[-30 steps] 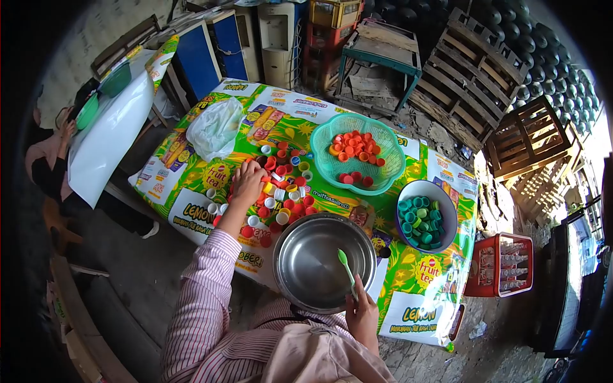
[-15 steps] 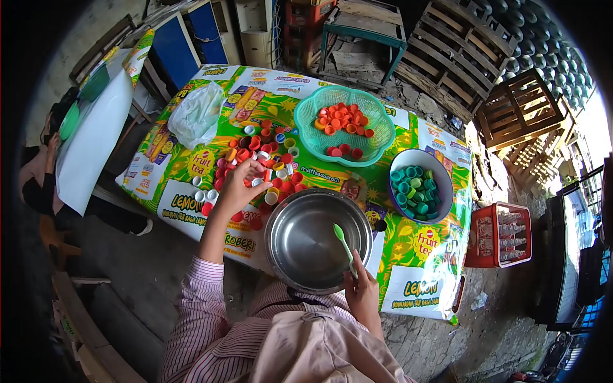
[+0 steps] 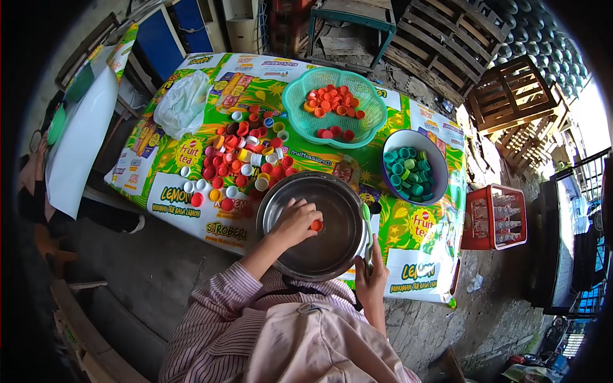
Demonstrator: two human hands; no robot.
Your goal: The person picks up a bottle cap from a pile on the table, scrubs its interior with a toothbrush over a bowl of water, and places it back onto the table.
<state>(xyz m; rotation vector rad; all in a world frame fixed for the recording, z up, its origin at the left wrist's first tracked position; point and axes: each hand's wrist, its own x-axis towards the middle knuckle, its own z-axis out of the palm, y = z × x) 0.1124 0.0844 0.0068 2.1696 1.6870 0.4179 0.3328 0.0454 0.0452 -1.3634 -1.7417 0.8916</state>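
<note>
My left hand (image 3: pixel 295 225) is inside the steel bowl (image 3: pixel 268 210), its fingers closed on a red-orange bottle cap (image 3: pixel 316 226). At the bowl's right rim, my right hand (image 3: pixel 373 276) grips a slim light green spoon (image 3: pixel 367 220), its rounded end pointing away from me. Just beyond the bowl, to the left, lies a loose heap of red, white and yellow bottle caps (image 3: pixel 246 152). A turquoise basket (image 3: pixel 295 118) behind it holds orange and red caps. Green and teal caps fill part of a purple-rimmed bowl (image 3: pixel 440 159) on the right.
A crumpled plastic bag (image 3: pixel 182 105) rests on the table's far left, on a bright printed cover (image 3: pixel 239 67). A red crate of bottles (image 3: pixel 495 217) stands on the floor right of the table. At the left edge, a person is partly hidden behind a white sheet (image 3: pixel 83 147).
My left hand has moved from the cap heap into the steel bowl, bringing a red-orange cap. My right hand has shifted the spoon from over the bowl to its right rim.
</note>
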